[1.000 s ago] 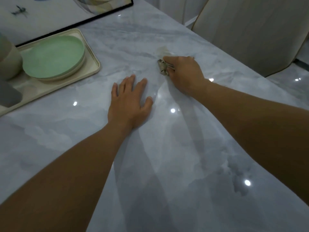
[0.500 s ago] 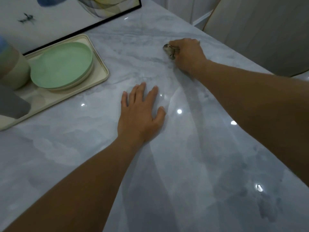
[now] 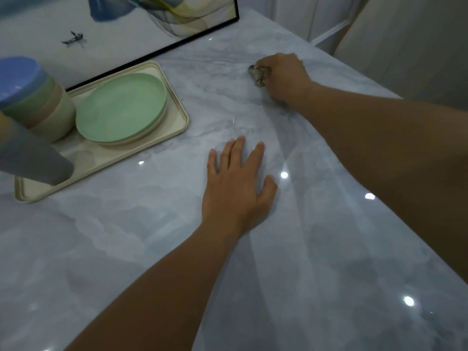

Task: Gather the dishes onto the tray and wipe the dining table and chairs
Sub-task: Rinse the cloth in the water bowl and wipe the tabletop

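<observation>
Now wiping: dishes on the tray, cloth balled in the right grip

At the far left a stack of cups (image 3: 38, 97), blue on top, stands on the cream tray (image 3: 183, 122). A blurred grey shape (image 3: 33, 160) lies in front of it; I cannot tell what it is. Just to the right, on the same tray, the green plates (image 3: 121, 107) lie stacked flat. The tray sits close against a framed picture (image 3: 152, 24) at the back of the counter (image 3: 329, 262), probably parked there to leave the marble free for wiping. As far as this view shows, the gathering half of the task looks done.

Next comes the left hand (image 3: 238, 183), its grip open, fingers spread and palm flat on the counter, with the tray at about ten o'clock from it. It holds nothing and likely props the body while the other arm reaches far.

From that hand the cloth (image 3: 257, 76) lies at about one o'clock, well apart, touching the counter. The right hand (image 3: 285, 77) has its grip closed round the cloth, fingers curled over the wad. Only a crumpled end shows, at the nine o'clock side of the fist. Bunching it small probably lets the hand press hard on one spot.

Beyond the counter's edge, at about two o'clock, stands a chair (image 3: 405, 51); whether it has been wiped cannot be told.
</observation>
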Tool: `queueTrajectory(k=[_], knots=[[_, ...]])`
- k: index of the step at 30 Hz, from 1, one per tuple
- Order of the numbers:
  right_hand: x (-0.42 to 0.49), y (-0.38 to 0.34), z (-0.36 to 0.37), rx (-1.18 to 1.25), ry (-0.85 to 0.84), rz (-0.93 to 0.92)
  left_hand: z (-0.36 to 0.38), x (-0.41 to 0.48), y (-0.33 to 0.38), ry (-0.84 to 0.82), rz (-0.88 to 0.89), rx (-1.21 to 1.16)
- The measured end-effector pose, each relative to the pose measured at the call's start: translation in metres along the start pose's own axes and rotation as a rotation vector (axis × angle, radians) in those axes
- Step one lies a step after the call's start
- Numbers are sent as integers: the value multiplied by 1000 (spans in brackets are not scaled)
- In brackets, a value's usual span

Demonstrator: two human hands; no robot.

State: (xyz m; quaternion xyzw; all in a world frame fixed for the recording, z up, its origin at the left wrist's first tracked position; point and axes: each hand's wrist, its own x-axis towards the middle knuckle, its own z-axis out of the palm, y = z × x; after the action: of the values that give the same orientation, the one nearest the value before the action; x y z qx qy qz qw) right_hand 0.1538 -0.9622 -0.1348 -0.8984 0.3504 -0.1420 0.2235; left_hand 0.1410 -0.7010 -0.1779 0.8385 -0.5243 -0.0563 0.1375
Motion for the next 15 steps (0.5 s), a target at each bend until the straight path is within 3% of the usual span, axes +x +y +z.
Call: queueTrajectory(k=[6,15], knots=[[-38,-8,12,-104,6,-102,-1,-1,0,8,4,-14],[-104,8,-1,-94,12,-113,1,1,-1,13,-6,7]])
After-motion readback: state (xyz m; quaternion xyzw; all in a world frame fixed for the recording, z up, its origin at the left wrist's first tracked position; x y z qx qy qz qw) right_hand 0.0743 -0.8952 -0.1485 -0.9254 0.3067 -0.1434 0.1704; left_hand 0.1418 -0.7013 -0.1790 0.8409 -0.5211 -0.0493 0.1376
